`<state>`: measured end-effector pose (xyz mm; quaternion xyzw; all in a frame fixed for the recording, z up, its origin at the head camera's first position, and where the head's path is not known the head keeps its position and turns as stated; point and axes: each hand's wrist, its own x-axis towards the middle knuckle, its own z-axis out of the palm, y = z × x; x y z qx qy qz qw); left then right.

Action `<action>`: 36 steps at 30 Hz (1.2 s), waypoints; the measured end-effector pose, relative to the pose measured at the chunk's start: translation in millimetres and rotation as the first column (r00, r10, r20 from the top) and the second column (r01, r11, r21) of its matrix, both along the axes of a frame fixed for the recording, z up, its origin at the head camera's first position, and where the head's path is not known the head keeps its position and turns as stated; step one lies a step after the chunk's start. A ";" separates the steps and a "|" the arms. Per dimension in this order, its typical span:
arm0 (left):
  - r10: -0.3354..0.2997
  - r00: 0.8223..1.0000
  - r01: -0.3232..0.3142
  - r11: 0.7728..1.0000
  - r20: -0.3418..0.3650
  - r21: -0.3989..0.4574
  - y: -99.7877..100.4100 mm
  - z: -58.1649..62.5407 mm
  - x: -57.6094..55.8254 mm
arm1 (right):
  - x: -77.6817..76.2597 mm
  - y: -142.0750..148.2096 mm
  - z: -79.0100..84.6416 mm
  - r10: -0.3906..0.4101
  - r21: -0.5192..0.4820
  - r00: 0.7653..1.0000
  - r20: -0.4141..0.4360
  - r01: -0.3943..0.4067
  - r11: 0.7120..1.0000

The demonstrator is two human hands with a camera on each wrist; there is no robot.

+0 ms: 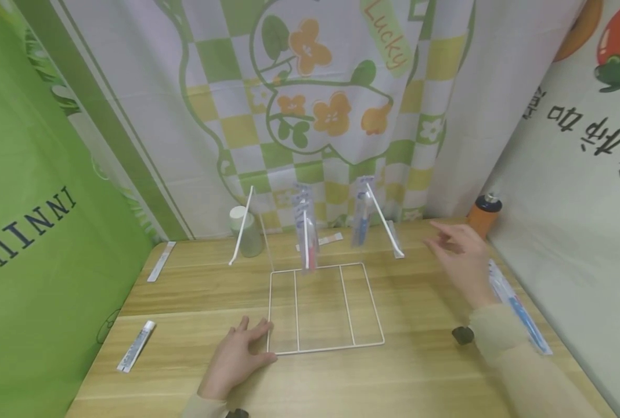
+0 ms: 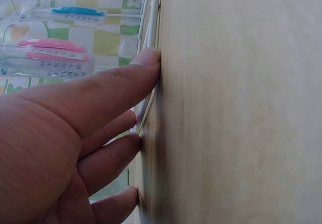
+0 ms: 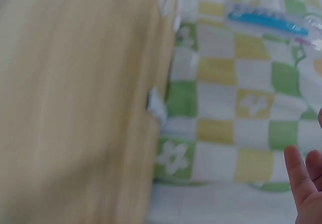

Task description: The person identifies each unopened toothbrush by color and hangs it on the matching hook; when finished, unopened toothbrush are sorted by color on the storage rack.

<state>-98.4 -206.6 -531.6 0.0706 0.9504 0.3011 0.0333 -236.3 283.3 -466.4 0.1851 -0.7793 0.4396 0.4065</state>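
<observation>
A white wire display rack stands on the wooden table, its rectangular base [image 1: 336, 348] toward me and three prongs pointing forward. Packaged toothbrushes [image 1: 305, 232] hang from the middle prong, with pink ones showing in the left wrist view. Another packaged toothbrush [image 1: 362, 217], blue, hangs at the right prong. My left hand [image 1: 239, 351] rests at the base's front left corner, thumb [image 2: 146, 60] and fingertips against the wire and tabletop. Raised over the table's right side, my right hand [image 1: 461, 258] holds nothing, its fingers [image 3: 297, 171] loosely bent, apart from the rack.
A packaged blue toothbrush [image 1: 521, 310] lies along the right table edge, near an orange bottle [image 1: 481, 217]. Left lie a white tube [image 1: 136, 347] and a slim white packet [image 1: 161, 261]. Behind the left prong stands a green container [image 1: 251, 238]. A patterned cloth [image 1: 336, 145] hangs behind.
</observation>
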 end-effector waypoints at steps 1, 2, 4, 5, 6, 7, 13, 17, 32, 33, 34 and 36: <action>0.000 1.000 0.000 1.000 0.001 0.001 0.1 0.2 0.0 | 1.1 7.8 -5.4 -0.016 0.013 1.000 0.018 0.016 1.000; -0.002 1.000 0.002 1.000 0.002 0.001 0.2 0.4 0.0 | 2.5 15.2 -10.3 -0.028 0.027 0.999 0.037 0.027 0.999; -0.003 1.000 0.003 1.000 0.001 -0.003 0.4 0.7 0.0 | 5.2 29.1 -20.1 -0.054 0.051 0.997 0.061 0.051 0.997; -0.003 1.000 0.003 1.000 0.002 -0.004 0.4 0.8 0.0 | 6.5 35.9 -24.1 -0.069 0.067 0.995 0.069 0.064 0.996; -0.002 1.000 0.002 1.000 0.002 -0.005 0.4 0.7 0.0 | 8.0 42.4 -27.5 -0.076 0.078 0.994 0.076 0.071 0.994; 0.000 1.000 0.000 1.000 0.003 -0.006 0.5 0.8 0.1 | 9.1 48.7 -30.6 -0.080 0.088 0.994 0.079 0.073 0.993; 0.010 1.000 -0.010 1.000 0.007 -0.007 -0.6 0.9 0.1 | 15.6 84.4 -40.2 -0.150 0.174 0.985 0.088 0.133 0.976; 0.014 1.000 -0.014 1.000 0.006 -0.004 -1.1 -1.1 -0.7 | 22.4 105.0 -41.6 -0.231 0.255 0.946 0.226 0.171 0.952; 0.007 1.000 -0.007 1.000 0.003 0.004 -0.1 -1.2 -0.7 | 24.3 144.2 -53.7 -0.289 0.445 0.788 0.543 0.021 0.895; 0.008 1.000 -0.008 1.000 0.006 0.004 0.1 -0.9 -0.6 | 24.7 144.9 -54.0 -0.285 0.449 0.782 0.555 0.007 0.894; 0.007 1.000 -0.007 1.000 0.008 0.004 0.2 -0.7 -0.5 | 24.9 145.5 -54.3 -0.282 0.452 0.777 0.563 -0.004 0.892; 0.007 1.000 -0.007 1.000 0.011 0.004 0.3 -0.3 -0.4 | 25.3 146.2 -54.2 -0.275 0.459 0.776 0.568 -0.022 0.888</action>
